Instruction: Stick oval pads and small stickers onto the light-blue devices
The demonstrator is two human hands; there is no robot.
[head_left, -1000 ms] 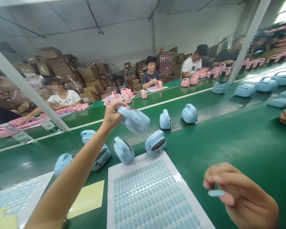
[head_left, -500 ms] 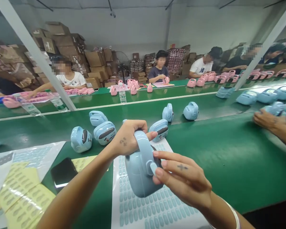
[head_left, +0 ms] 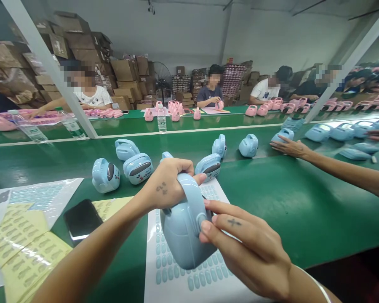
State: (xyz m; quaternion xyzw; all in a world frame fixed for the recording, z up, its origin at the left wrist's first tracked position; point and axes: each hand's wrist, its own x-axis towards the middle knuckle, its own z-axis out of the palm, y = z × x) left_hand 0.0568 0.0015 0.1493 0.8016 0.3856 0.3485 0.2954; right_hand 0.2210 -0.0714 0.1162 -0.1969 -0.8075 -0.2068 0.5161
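A light-blue plastic case with a carry handle is held tilted above the bench. My left hand is wrapped round its handle from above. My right hand is closed at the handle's right-hand end: the thumb presses on the round hinge, and the fingers reach round to the dark front panel, largely hidden. Any small sticker under the thumb is hard to make out. Beneath the case lies a white sheet of pale-blue oval stickers.
Similar blue cases stand beyond my hands. To the left lie a black phone and yellow sticker sheets. A co-worker's hand touches another blue case at right. Water bottles and pink cases stand farther back.
My right thumb has moved onto the handle's hinge; the pale oval sticker it pinched before is now pressed there or hidden. The co-worker's hand at right has reached further left, to a blue case.
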